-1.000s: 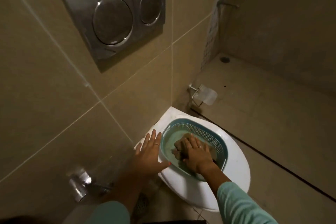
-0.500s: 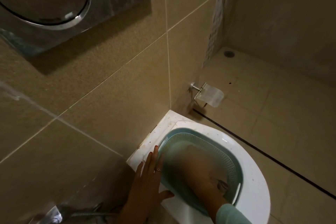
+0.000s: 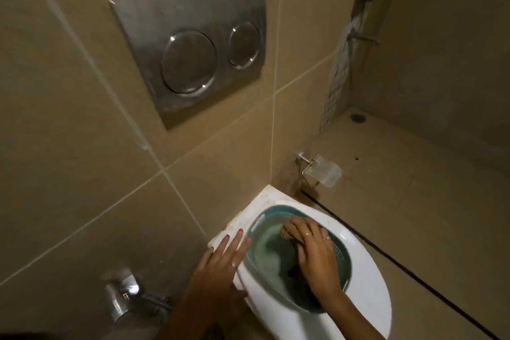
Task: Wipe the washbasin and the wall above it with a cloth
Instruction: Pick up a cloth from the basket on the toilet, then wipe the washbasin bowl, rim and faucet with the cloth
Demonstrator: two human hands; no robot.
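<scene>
A teal plastic basin (image 3: 255, 229) with water in it sits on the white closed toilet lid (image 3: 364, 279). My right hand (image 3: 311, 254) is down in the basin, fingers bent, pressing a dark cloth (image 3: 288, 270) that shows only as a blurred shape under the palm. My left hand (image 3: 220, 265) lies flat on the lid against the basin's left rim, fingers apart and holding nothing. The beige tiled wall (image 3: 82, 132) rises right behind the toilet.
A steel flush plate (image 3: 193, 55) with two round buttons is set in the wall above. A chrome valve (image 3: 121, 298) sticks out at lower left. A paper holder (image 3: 321, 171) hangs right of the toilet. Shower taps (image 3: 364, 38) and a floor drain (image 3: 358, 117) lie beyond.
The view has pulled back and up, showing the whole flush plate again. My right hand has shifted toward the basin's far rim with the cloth under it. My left hand has stayed by the rim.
</scene>
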